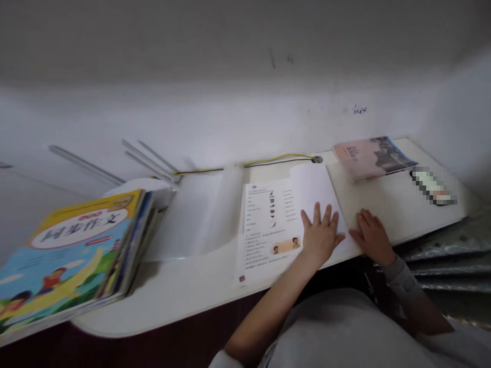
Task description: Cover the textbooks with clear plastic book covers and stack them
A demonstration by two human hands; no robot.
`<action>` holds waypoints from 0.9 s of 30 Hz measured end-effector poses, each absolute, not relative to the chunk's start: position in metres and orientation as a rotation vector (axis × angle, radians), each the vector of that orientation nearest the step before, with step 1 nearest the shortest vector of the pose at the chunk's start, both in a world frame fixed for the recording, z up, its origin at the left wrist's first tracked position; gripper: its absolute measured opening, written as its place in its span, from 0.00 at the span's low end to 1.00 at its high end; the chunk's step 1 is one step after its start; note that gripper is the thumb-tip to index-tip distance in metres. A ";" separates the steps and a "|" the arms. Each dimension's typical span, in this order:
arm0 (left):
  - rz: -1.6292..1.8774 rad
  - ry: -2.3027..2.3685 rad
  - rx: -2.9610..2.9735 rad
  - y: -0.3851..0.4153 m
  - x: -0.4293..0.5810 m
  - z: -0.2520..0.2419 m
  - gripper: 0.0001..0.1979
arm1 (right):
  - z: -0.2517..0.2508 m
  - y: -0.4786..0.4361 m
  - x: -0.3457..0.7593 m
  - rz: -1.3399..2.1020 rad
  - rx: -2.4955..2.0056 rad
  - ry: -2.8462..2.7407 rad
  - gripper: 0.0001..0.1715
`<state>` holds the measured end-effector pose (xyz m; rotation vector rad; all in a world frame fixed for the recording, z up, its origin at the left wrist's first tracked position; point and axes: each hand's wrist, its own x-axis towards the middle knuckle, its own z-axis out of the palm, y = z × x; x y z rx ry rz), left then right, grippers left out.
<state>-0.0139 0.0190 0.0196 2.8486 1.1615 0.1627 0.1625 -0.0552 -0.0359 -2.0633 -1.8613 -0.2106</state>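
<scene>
My left hand (320, 232) lies flat with fingers spread on a printed worksheet (268, 225) on the white desk (184, 286). The sheet shows lines of text, small dark symbols and a cartoon picture near its lower part. My right hand (370, 235) rests palm down on the desk just past the sheet's right edge, fingers stretched and close together, with nothing in it. Both forearms reach in from the lower right.
A slanted stack of colourful schoolbooks (72, 250) leans at the left. A pink-covered book (372, 156) lies at the back right, with a dark blurred object (433, 186) beside it. A yellow cable (280, 159) runs along the wall. Clear plastic sheets (192, 214) lie left of the worksheet.
</scene>
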 end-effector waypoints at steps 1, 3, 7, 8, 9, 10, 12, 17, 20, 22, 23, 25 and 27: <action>0.142 1.159 2.852 0.019 -0.012 0.018 0.31 | -0.039 -0.057 0.163 -0.222 -2.080 -1.883 0.30; 0.105 1.159 2.851 0.019 -0.010 0.014 0.30 | -0.042 -0.058 0.163 -0.229 -2.085 -1.899 0.29; 0.087 1.153 2.841 0.019 -0.010 0.009 0.30 | -0.041 -0.058 0.163 -0.214 -2.038 -1.906 0.27; 0.092 1.147 2.840 0.019 -0.011 0.007 0.30 | -0.040 -0.058 0.164 -0.209 -2.027 -1.904 0.27; 0.098 1.141 2.840 0.019 -0.011 0.006 0.30 | -0.040 -0.058 0.164 -0.204 -2.019 -1.895 0.26; 0.103 1.137 2.839 0.019 -0.011 0.005 0.30 | -0.040 -0.057 0.164 -0.197 -2.014 -1.883 0.26; 0.108 1.137 2.837 0.020 -0.010 0.002 0.30 | -0.040 -0.057 0.165 -0.183 -2.004 -1.855 0.27; 0.099 1.158 2.823 0.020 0.000 0.001 0.30 | -0.042 -0.058 0.164 -0.150 -1.958 -1.779 0.28; 0.064 1.177 2.818 0.020 0.011 0.004 0.30 | -0.041 -0.059 0.164 -0.118 -1.933 -1.745 0.28; 0.057 1.196 2.815 0.020 0.018 0.006 0.31 | -0.040 -0.059 0.164 -0.107 -1.930 -1.743 0.28; 0.057 1.206 2.813 0.020 0.021 0.007 0.31 | -0.040 -0.059 0.164 -0.105 -1.932 -1.745 0.28; 0.049 1.220 2.808 0.020 0.028 0.009 0.31 | -0.039 -0.059 0.164 -0.102 -1.937 -1.751 0.28; 0.023 1.222 2.806 0.019 0.033 0.010 0.31 | -0.040 -0.059 0.163 -0.099 -1.938 -1.757 0.28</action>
